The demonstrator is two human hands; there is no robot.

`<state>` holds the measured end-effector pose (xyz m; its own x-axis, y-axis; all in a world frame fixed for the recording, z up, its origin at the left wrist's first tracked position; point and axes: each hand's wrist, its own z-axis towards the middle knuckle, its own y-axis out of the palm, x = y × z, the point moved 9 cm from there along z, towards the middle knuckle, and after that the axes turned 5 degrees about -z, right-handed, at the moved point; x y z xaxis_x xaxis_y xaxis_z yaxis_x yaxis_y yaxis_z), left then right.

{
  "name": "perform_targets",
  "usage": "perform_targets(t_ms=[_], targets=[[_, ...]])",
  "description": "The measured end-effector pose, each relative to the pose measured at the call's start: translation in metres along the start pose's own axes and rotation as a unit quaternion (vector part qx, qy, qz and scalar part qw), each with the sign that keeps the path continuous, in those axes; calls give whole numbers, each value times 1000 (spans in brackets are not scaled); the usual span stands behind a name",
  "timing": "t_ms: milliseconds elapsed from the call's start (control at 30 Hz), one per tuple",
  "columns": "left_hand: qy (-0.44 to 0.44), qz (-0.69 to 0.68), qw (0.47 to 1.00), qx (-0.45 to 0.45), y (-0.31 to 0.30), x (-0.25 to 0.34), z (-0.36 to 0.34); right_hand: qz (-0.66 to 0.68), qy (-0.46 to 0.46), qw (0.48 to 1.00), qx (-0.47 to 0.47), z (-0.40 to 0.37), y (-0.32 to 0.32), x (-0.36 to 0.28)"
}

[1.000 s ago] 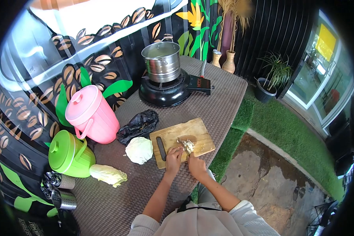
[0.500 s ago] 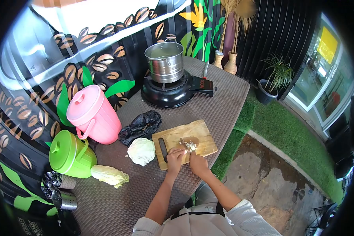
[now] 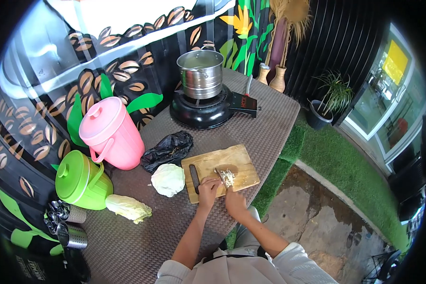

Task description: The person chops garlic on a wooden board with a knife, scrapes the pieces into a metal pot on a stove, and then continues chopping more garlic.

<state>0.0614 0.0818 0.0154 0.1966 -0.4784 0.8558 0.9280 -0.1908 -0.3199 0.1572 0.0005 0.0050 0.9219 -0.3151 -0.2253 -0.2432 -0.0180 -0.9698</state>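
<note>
On the wooden cutting board (image 3: 204,163) lies a small heap of pale chopped bits (image 3: 227,178). My right hand (image 3: 235,201) is closed at the board's near edge around a knife (image 3: 219,173), whose blade points away from me beside the heap. The handle is hidden in my fist. My left hand (image 3: 208,189) rests on the board to the left of the blade, fingers pressed together; whatever they hold is too small to make out. Left of the board sit a round pale cabbage (image 3: 168,180) and an elongated napa cabbage (image 3: 128,208).
A metal pot (image 3: 201,78) stands on a black portable stove (image 3: 199,115) at the back. A black plastic bag (image 3: 168,150) lies behind the cabbage. Pink (image 3: 120,142) and green lidded jugs (image 3: 83,182) line the left, near metal utensil holders (image 3: 73,236).
My right hand has drawn slightly back toward me and left with the knife. The chopped bits look a little more spread out. My view has shifted slightly.
</note>
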Motion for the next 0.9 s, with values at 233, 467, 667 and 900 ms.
perform_targets(t_ms=[233, 467, 667, 900], targets=[[21, 2, 1000, -11, 1, 5, 0, -5, -42, 999, 25, 14, -13, 0], [30, 25, 999, -1, -1, 8, 0, -14, -1, 997, 72, 4, -4, -2], [-17, 6, 1000, 13, -6, 10, -2, 16, -37, 999, 20, 6, -15, -8], [29, 55, 998, 7, -6, 16, -3, 21, -20, 999, 31, 12, -13, 0]])
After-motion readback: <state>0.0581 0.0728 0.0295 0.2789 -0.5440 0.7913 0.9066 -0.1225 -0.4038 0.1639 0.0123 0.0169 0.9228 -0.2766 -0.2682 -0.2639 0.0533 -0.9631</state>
